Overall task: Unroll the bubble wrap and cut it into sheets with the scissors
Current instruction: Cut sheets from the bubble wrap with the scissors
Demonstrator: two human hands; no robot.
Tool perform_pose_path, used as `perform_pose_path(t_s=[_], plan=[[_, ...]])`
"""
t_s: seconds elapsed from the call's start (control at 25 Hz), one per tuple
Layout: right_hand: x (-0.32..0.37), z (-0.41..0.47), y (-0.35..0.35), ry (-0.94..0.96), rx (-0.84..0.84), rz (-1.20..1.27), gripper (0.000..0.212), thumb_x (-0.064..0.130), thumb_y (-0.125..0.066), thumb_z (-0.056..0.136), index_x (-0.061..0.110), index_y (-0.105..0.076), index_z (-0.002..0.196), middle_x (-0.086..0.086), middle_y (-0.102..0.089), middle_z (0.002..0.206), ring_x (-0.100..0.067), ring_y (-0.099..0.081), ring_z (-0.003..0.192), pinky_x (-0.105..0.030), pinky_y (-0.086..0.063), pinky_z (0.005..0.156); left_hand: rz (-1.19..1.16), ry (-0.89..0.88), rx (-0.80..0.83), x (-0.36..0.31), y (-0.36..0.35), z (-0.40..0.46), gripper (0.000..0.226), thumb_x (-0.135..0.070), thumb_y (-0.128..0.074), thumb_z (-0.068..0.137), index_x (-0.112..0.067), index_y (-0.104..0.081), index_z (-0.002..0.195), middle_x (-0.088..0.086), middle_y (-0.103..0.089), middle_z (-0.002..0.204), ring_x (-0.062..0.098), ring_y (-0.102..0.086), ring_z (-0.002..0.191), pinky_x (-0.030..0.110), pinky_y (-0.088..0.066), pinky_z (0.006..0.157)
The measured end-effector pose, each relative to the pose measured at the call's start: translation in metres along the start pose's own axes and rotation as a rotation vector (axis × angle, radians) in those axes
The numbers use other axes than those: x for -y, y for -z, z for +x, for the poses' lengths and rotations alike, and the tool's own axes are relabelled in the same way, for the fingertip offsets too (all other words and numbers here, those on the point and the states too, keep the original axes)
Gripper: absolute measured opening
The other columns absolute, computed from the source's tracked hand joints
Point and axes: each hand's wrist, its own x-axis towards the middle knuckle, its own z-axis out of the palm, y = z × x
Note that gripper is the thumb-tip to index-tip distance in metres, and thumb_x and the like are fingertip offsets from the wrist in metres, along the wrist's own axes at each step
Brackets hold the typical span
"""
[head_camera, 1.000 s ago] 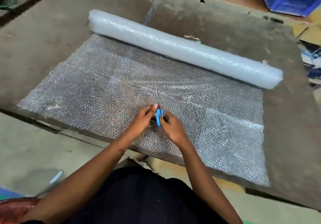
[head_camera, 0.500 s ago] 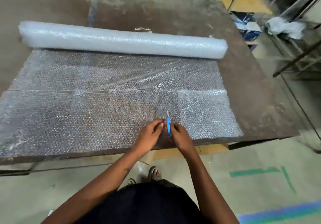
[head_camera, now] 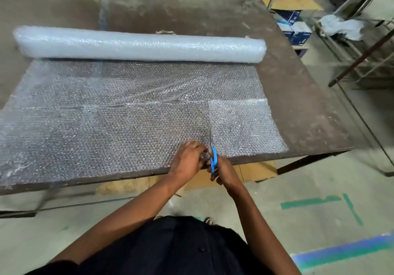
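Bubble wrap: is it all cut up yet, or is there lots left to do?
Not yet. A long stretch of wrap is already unrolled flat on the table. The right hand holds blue scissors at the wrap's near edge, while the left hand holds the wrap beside them. A thick roll waits behind, so plenty is left.

left hand (head_camera: pixel 187 160) fingers curled, right hand (head_camera: pixel 223 171) gripping

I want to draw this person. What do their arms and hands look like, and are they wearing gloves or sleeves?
No gloves: the left hand and right hand are bare, and so are both forearms. No rings, watch or bracelets show. The dark clothing starts higher up, near the shoulders.
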Motion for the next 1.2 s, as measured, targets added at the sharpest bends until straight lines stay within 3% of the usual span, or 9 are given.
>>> perform_pose_path(t_s=[0.24, 0.52, 0.72, 1.2], plan=[[-0.024, -0.017, 0.038, -0.126, 0.175, 0.006, 0.063, 0.076, -0.049, 0.095, 0.016, -0.068, 0.092, -0.004, -0.065, 0.077, -0.021, -0.056, 0.055, -0.029, -0.03, 0.053, 0.096, 0.025, -0.062, -0.006, -0.01, -0.003, 0.018, -0.032, -0.069, 0.098, -0.028, -0.075, 0.114, -0.005, -0.065, 0.115, 0.02, -0.057, 0.108, 0.039, -0.047, 0.093], [-0.054, -0.048, 0.043, -0.135, 0.23, 0.019, 0.055, 0.06, -0.043, 0.108, 0.011, -0.065, 0.094, -0.007, -0.064, 0.078, -0.021, -0.054, 0.055, -0.018, -0.04, 0.048, 0.16, 0.104, -0.11, -0.016, -0.011, -0.002, 0.021, -0.041, -0.062, 0.103, -0.033, -0.074, 0.118, -0.008, -0.068, 0.119, 0.02, -0.058, 0.11, 0.041, -0.047, 0.09], [-0.068, -0.056, 0.041, -0.116, 0.221, 0.115, 0.05, 0.053, -0.048, 0.108, 0.009, -0.064, 0.091, -0.01, -0.061, 0.076, -0.014, -0.054, 0.055, -0.024, -0.042, 0.049, 0.195, 0.126, -0.089, -0.017, -0.011, -0.004, 0.023, -0.044, -0.059, 0.103, -0.035, -0.072, 0.12, -0.009, -0.066, 0.123, 0.018, -0.056, 0.113, 0.041, -0.045, 0.092], [-0.057, -0.035, 0.02, -0.167, 0.132, 0.181, 0.046, 0.05, -0.049, 0.11, 0.009, -0.063, 0.095, -0.003, -0.056, 0.072, -0.015, -0.048, 0.047, -0.018, -0.033, 0.041, 0.08, 0.114, -0.21, -0.017, -0.022, -0.015, 0.019, -0.039, -0.066, 0.101, -0.029, -0.077, 0.112, -0.009, -0.067, 0.113, 0.018, -0.059, 0.107, 0.042, -0.045, 0.089]])
